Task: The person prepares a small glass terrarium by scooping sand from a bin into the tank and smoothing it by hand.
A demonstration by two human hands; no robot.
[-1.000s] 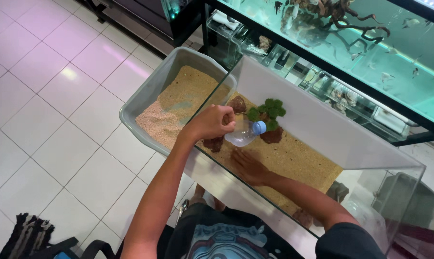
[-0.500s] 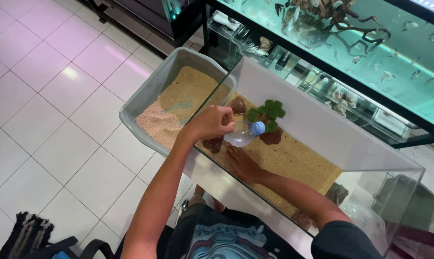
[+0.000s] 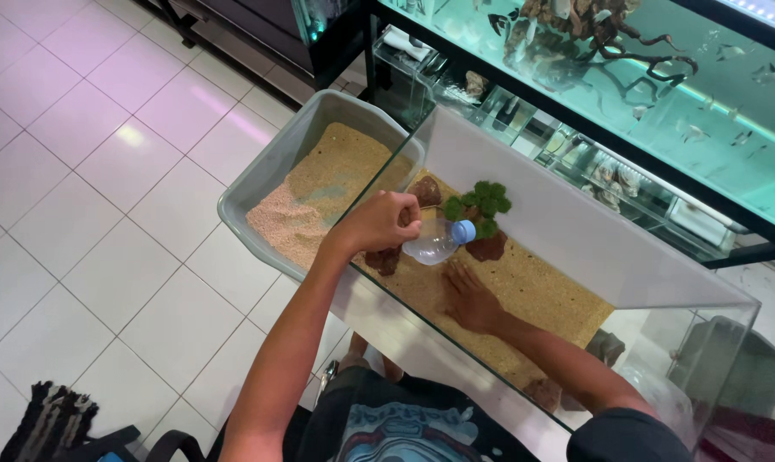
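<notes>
A clear glass tank [image 3: 678, 295] stands before me with tan sand [image 3: 541, 287] on its bottom. My left hand [image 3: 379, 222] grips a clear plastic bottle [image 3: 434, 244] with a blue cap, held on its side above the sand, cap toward a green mossy plant [image 3: 481, 201]. Dark brown rocks [image 3: 490, 248] lie beside the plant and under my left hand. My right hand [image 3: 469, 295] rests flat, palm down, on the sand inside the tank, just below the bottle.
A grey plastic tub [image 3: 272, 167] holding sand sits against the tank's left end. A lit aquarium [image 3: 661, 85] with driftwood and fish runs along the back. White floor tiles lie to the left. A dark fringed mat [image 3: 49, 419] is at bottom left.
My right hand has slid to the right and a little up across the sand. My left hand and the bottle have stayed about where they were.
</notes>
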